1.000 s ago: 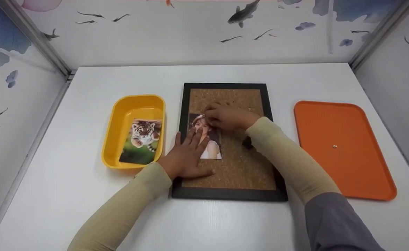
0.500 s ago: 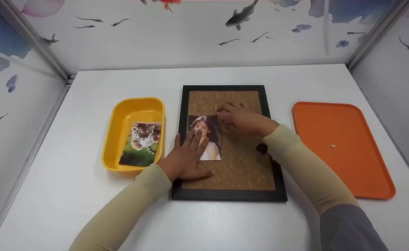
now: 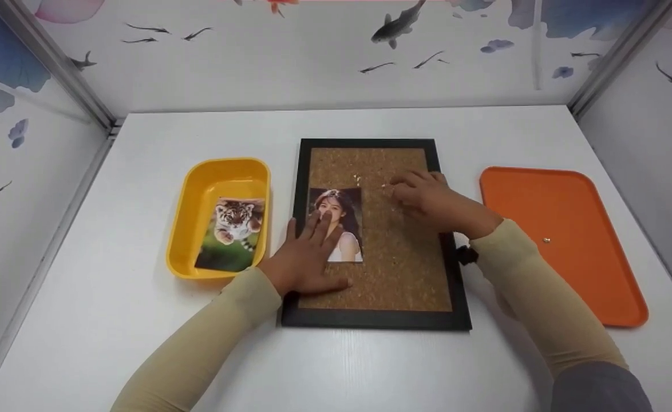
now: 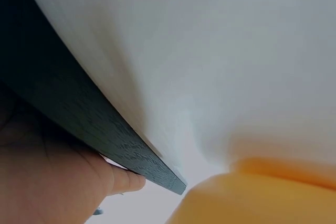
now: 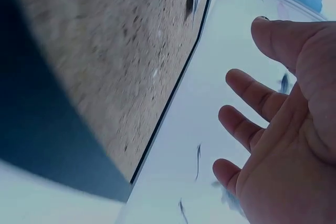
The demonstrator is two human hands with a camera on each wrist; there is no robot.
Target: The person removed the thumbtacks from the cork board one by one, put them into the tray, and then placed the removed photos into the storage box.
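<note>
A cork board (image 3: 382,286) in a black frame lies in the middle of the table, with a portrait photo (image 3: 350,206) on its left half. My left hand (image 3: 307,260) lies spread on the photo's lower part and the frame's left edge. Over the board's right side hovers my right hand (image 3: 433,200), right of the photo; in the right wrist view that hand (image 5: 283,119) has its fingers apart and nothing between them. A small pale pin-like thing (image 3: 358,179) shows at the photo's top right corner. The left wrist view shows part of my left hand (image 4: 58,182) over the frame's edge (image 4: 105,124).
Left of the board stands a yellow tray (image 3: 178,229) holding a tiger picture (image 3: 233,232). An orange tray (image 3: 576,274) with a small shiny thing (image 3: 546,240) lies at the right. Printed panels surround the table's back and sides.
My right hand has drawn away from the photo's top right corner toward the board's right edge, uncovering the photo's top and the small pale thing. My left hand has stayed in place.
</note>
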